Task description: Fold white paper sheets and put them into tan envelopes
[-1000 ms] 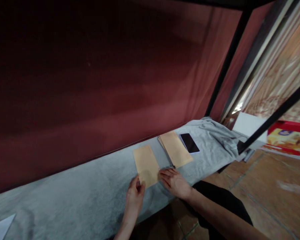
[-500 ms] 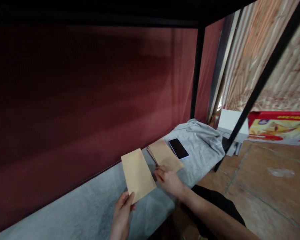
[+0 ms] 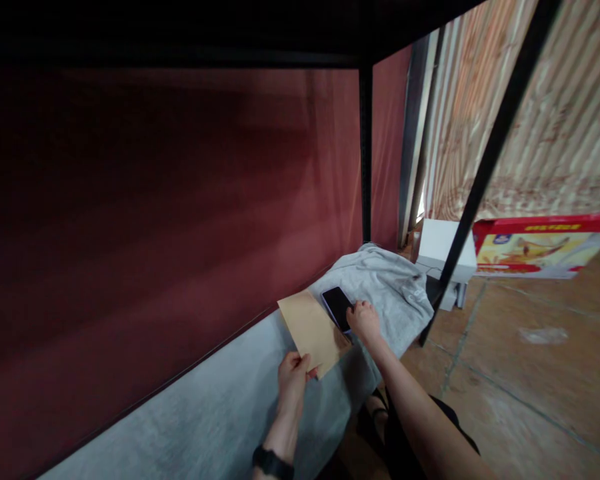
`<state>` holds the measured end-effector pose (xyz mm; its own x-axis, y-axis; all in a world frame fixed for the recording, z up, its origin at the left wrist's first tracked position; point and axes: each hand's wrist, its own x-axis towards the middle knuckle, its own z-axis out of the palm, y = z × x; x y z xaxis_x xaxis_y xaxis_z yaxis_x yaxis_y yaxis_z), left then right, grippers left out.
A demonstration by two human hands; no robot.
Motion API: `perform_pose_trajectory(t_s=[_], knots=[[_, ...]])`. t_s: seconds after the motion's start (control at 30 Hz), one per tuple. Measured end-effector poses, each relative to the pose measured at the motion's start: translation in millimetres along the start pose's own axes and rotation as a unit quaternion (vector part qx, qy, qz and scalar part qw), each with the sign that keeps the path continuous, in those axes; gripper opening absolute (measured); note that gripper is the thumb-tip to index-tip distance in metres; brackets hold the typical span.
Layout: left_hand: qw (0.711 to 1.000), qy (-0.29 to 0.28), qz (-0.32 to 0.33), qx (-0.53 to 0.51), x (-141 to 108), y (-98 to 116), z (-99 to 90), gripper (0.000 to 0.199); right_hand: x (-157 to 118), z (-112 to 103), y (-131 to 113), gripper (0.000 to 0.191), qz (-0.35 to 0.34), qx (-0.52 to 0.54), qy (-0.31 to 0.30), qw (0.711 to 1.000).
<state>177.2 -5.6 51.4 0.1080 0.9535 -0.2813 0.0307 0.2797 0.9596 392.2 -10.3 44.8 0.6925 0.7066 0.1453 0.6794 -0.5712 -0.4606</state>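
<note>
A tan paper envelope (image 3: 307, 330) is pinched at its near corner by my left hand (image 3: 293, 377), thumb on top. It lies over the spot where the other tan envelopes are, mostly hiding them; a bit of their edge shows at its right side. Just right of the envelope, a dark-screened smartphone (image 3: 336, 307) rests on the grey cloth (image 3: 220, 400). My right hand (image 3: 365, 321) has its fingers curled onto the phone's right edge. A black watch (image 3: 273, 463) is on my left wrist.
A maroon panel (image 3: 180, 233) stands behind the cloth-covered shelf. Black posts (image 3: 366, 160) rise at its right end, beside bunched cloth (image 3: 385, 273). On the tiled floor (image 3: 505, 400) are a white box (image 3: 445, 250), a red and yellow carton (image 3: 535, 250) and a scrap of clear plastic (image 3: 543, 335).
My left hand has carried its envelope right, over the other envelopes. My right hand has left those envelopes and moved right to the phone. The view has shifted slightly right.
</note>
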Motion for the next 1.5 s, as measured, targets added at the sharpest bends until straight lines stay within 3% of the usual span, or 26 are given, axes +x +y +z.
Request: perform_pose_trajectory(t_s=[0.17, 0.43, 0.7, 0.87, 1.03, 1.13, 1.23, 1.3, 1.33, 1.37, 1.5], knots=[[0.997, 0.022, -0.027, 0.062, 1, -17, 3.7, 0.027, 9, 7, 4, 0.036, 0.009, 0.011, -0.028, 1.000], [0.992, 0.025, 0.004, 0.124, 11, -16, 8.8, 0.024, 20, 5, 10, 0.033, -0.033, 0.094, -0.037, 0.994], [0.988, 0.033, 0.011, 0.150, 11, -23, 9.1, 0.029, 18, 9, 2, 0.027, 0.058, 0.232, -0.037, 0.970], [0.992, 0.061, 0.047, 0.104, 1, -15, -12.7, 0.042, 19, -6, 0, 0.026, 0.093, 0.340, 0.021, 0.936], [0.998, 0.011, 0.050, -0.026, -22, 0, -50.5, 0.054, 15, -24, -6, 0.029, 0.071, 0.475, 0.046, 0.876], [0.992, -0.007, 0.006, -0.124, -29, 12, -64.9, 0.050, -6, -22, -29, 0.034, 0.040, 0.541, -0.001, 0.840], [0.972, -0.022, -0.057, -0.228, -29, 22, -69.0, 0.043, -47, -5, -63, 0.036, 0.021, 0.582, -0.080, 0.809], [0.953, -0.028, -0.083, -0.289, -28, 25, -70.0, 0.045, -82, 11, -86, 0.033, 0.040, 0.648, -0.156, 0.744], [0.944, -0.027, -0.090, -0.315, -26, 25, -71.2, 0.047, -99, 18, -97, 0.032, 0.036, 0.660, -0.193, 0.725], [0.935, -0.018, -0.097, -0.340, -25, 24, -73.4, 0.048, -115, 25, -106, 0.030, 0.030, 0.660, -0.213, 0.720], [0.901, 0.039, -0.138, -0.410, -16, 11, -91.7, 0.045, -158, 43, -132, 0.028, 0.011, 0.620, -0.227, 0.751]])
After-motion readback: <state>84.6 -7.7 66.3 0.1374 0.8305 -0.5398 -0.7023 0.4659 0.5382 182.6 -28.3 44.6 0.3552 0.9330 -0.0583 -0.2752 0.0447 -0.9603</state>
